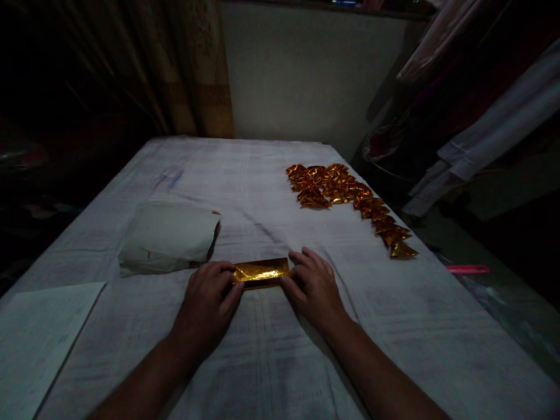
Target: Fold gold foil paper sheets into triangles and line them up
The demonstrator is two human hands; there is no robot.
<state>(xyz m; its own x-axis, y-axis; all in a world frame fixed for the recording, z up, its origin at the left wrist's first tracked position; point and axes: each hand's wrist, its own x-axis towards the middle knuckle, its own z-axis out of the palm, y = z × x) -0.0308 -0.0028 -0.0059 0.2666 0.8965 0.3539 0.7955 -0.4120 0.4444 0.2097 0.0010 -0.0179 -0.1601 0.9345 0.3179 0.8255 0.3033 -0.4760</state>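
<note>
A folded strip of shiny gold foil paper (261, 272) lies lengthwise between my hands, low over the cloth-covered table. At its left end, my left hand (214, 291) pinches the strip, thumb in front and fingers behind. My right hand (312, 283) is at the other end, its thumb at the strip's edge and its fingers bent; part of its grip is hidden. Farther off to the right rests a group of folded gold foil pieces (315, 195), with a line of them running down toward the table's right edge.
A grey-white paper packet (166, 236) lies left of the strip, and a pale flat sheet (39, 338) is at the near left. The white checked cloth (271, 361) has wrinkles. Hanging clothes (494, 122) and a pink object (468, 269) are beyond the right edge; a curtain (205, 70) hangs behind.
</note>
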